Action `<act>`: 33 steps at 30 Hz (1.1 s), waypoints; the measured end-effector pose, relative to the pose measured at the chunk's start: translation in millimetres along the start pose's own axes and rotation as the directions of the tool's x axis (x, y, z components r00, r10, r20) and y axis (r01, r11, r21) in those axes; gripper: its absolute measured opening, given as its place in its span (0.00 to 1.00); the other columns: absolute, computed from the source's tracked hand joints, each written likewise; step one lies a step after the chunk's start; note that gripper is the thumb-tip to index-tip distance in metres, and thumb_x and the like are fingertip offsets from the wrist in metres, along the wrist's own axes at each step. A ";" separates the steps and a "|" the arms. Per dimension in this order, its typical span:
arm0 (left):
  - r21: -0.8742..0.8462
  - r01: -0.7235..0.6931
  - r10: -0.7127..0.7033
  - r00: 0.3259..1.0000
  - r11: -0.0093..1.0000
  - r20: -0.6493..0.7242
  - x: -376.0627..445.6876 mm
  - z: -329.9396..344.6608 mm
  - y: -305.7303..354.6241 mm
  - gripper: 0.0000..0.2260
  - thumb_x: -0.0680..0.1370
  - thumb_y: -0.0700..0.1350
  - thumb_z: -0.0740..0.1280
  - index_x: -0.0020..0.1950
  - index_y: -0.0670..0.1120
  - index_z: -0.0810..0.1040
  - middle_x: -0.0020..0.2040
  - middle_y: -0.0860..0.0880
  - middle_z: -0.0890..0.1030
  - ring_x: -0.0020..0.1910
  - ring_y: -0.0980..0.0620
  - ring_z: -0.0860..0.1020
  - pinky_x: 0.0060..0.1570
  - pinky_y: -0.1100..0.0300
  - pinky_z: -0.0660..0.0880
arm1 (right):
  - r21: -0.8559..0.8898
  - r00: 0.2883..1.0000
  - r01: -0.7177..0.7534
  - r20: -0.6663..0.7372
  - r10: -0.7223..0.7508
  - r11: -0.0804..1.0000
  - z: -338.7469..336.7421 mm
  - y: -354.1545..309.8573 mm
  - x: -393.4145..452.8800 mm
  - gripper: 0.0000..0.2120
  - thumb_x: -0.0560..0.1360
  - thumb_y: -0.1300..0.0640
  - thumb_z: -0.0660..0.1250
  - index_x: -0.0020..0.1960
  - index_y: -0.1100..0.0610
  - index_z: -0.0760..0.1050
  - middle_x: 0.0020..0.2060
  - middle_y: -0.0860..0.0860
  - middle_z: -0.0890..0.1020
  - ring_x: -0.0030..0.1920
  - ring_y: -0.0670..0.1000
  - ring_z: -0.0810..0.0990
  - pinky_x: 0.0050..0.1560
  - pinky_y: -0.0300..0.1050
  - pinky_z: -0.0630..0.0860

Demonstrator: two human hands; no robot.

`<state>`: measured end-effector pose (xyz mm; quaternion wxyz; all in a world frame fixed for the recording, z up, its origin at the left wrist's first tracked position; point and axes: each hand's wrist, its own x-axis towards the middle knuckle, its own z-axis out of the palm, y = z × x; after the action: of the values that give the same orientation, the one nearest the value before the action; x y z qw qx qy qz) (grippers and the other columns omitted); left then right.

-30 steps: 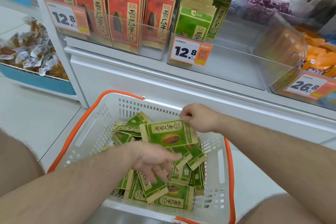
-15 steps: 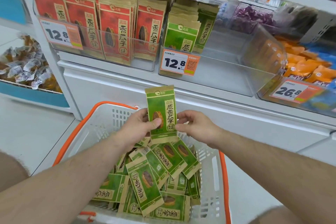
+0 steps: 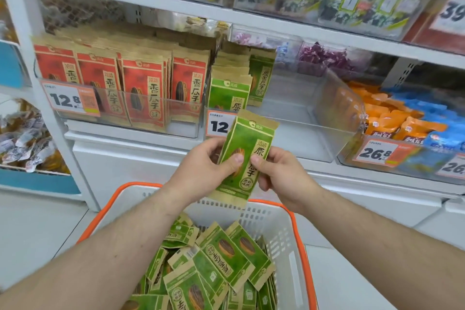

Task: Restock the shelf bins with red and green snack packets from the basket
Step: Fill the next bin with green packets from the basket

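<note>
From the head camera, you are mid-carry: one flat green paper snack packet with kraft-brown ends (image 3: 247, 156) is up out of the white plastic basket with the orange rim (image 3: 281, 211) and held upright, slightly tilted, in front of the shelf, not yet in a bin. Your left hand (image 3: 201, 171) pinches its left edge with the thumb on the printed face, and your right hand (image 3: 281, 176) pinches the right edge the same way, so both hands are closed on the one packet.

The next move, as I judge it, is to lift it over the front wall of the clear plastic shelf bin holding green packets (image 3: 289, 118), which sits just behind the packet, and stand it face-forward against the short row of green packets (image 3: 230, 88) at that bin's left. Most of that bin's floor is bare, so there is room.

The neighbouring bin of red packets (image 3: 141, 90) looks full. Many more green packets (image 3: 219, 269) lie jumbled in the basket below; no red ones show there.
</note>
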<state>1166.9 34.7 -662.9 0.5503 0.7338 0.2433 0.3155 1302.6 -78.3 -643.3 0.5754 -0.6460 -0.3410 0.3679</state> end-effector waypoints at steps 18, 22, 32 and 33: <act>0.752 0.018 0.399 0.839 0.659 -0.370 100.0 -9.7 9.9 0.39 0.71 0.66 0.66 0.72 0.42 0.64 0.64 0.46 0.75 0.64 0.46 0.73 0.66 0.49 0.62 | 0.369 0.906 -0.197 -0.286 0.313 0.908 -85.6 -105.2 147.7 0.12 0.84 0.59 0.59 0.41 0.52 0.68 0.27 0.46 0.73 0.16 0.40 0.62 0.18 0.30 0.58; 0.779 0.024 0.430 0.823 0.626 -0.371 103.5 -9.8 2.7 0.42 0.69 0.68 0.61 0.72 0.40 0.63 0.63 0.46 0.77 0.62 0.47 0.75 0.62 0.49 0.63 | 0.061 0.895 -0.259 -0.359 0.264 0.964 -81.6 -96.7 197.9 0.11 0.82 0.55 0.64 0.41 0.52 0.70 0.34 0.48 0.75 0.22 0.42 0.67 0.19 0.29 0.61; 0.786 0.008 0.455 0.812 0.618 -0.366 107.2 -8.2 -2.1 0.40 0.69 0.67 0.61 0.70 0.38 0.66 0.61 0.45 0.78 0.59 0.46 0.77 0.56 0.52 0.62 | -0.141 0.908 -0.156 -0.410 0.085 0.978 -60.0 -74.8 262.8 0.03 0.80 0.62 0.65 0.53 0.58 0.74 0.49 0.56 0.78 0.36 0.49 0.77 0.28 0.38 0.79; 0.784 0.008 0.454 0.812 0.620 -0.368 107.1 -8.2 -1.9 0.40 0.69 0.66 0.61 0.70 0.38 0.66 0.61 0.45 0.78 0.59 0.46 0.77 0.56 0.52 0.62 | -0.160 0.907 -0.147 -0.414 0.069 0.976 -60.4 -72.5 264.8 0.04 0.79 0.63 0.65 0.47 0.57 0.73 0.50 0.57 0.78 0.40 0.51 0.79 0.37 0.40 0.82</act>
<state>1234.0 116.1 -642.3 0.0572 0.8010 0.3969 0.4445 1485.3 128.3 -589.1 0.5490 -0.7774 -0.2106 0.2233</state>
